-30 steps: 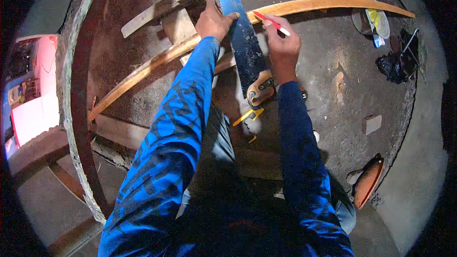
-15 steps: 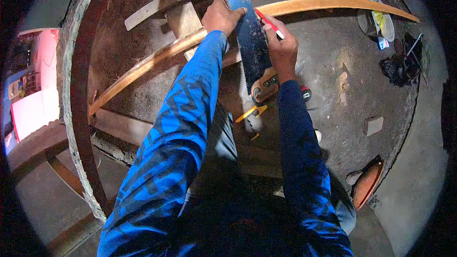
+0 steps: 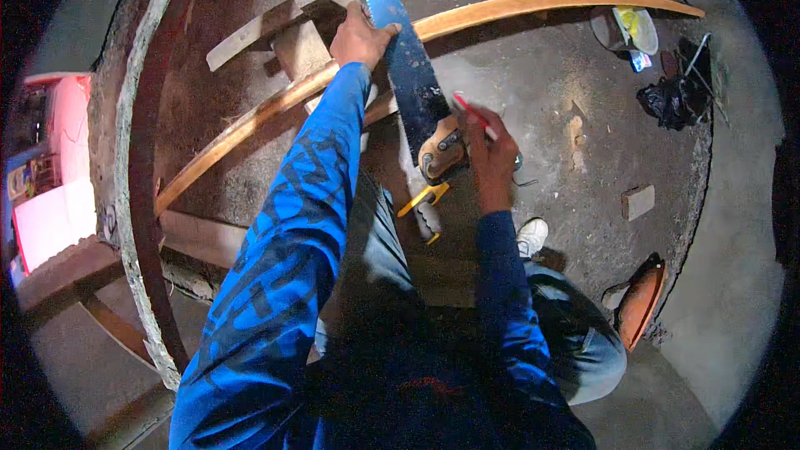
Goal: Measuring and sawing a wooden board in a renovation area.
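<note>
A handsaw point(image 3: 408, 71) with a blue-tipped blade and wooden handle lies across a long, curved wooden strip point(image 3: 517, 7). My left hand point(image 3: 360, 38) presses on the blade's toothed side where it crosses the strip, the thumb stretched over the blade and the fingers partly hidden. To the right of the saw handle, my right hand point(image 3: 492, 150) grips a slim red pencil point(image 3: 475, 111). Its upper end points up and left, apart from the strip and the blade. Under the left part of the strip is a pale wood block point(image 3: 300, 50).
A grey curved board point(image 3: 250, 37) lies at far left. Below the saw handle rests a yellow-and-grey tool point(image 3: 427, 204). At right are a pale bowl point(image 3: 640, 29), a black plastic bag point(image 3: 667, 104), a small block point(image 3: 638, 202) and an orange-brown curved object point(image 3: 642, 300).
My right hand has drawn back from the strip and blade, down toward me, with the red pencil. My left hand stays on the saw. The whole view has shifted slightly.
</note>
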Available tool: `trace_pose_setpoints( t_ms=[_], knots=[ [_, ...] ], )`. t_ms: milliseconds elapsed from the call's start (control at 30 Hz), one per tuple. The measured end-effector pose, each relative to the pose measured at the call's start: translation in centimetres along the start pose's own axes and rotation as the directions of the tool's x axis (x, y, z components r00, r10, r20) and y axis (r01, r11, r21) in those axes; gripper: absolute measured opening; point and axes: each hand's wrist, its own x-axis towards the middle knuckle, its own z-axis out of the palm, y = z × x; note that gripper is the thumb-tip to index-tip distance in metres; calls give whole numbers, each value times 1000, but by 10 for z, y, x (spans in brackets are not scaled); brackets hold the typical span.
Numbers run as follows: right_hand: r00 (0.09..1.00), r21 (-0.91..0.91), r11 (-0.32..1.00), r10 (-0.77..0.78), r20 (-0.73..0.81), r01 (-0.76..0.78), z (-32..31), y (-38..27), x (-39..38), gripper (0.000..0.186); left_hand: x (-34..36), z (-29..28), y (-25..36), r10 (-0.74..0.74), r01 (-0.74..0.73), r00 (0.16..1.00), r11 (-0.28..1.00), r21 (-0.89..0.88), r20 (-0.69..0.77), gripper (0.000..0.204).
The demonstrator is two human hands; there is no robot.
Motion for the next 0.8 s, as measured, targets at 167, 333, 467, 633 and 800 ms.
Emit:
trace_pose_setpoints(
  t_ms=[167,333,467,633,800],
  knots=[
    [995,-18,998,50,-89,-52,-22,28,-47,22,-8,-2,1,-2,2,1000,998,-59,6,64],
    [982,10,996,91,-166,-91,-37,44,-59,23,-30,-12,-2,164,-193,959,975,-112,-230,61],
    [984,62,995,85,-155,-77,-49,-16,-56,19,-71,-33,-44,44,607,791,61,-792,610,27],
    [1000,290,957,16,2,-16,-34,-75,-69,14,-154,-28,-24,121,560,779,-577,-595,616,34],
    [994,165,981,-106,-2,105,-32,-94,-75,14,-189,-45,27,88,567,767,-556,-608,635,43]
  ],
)
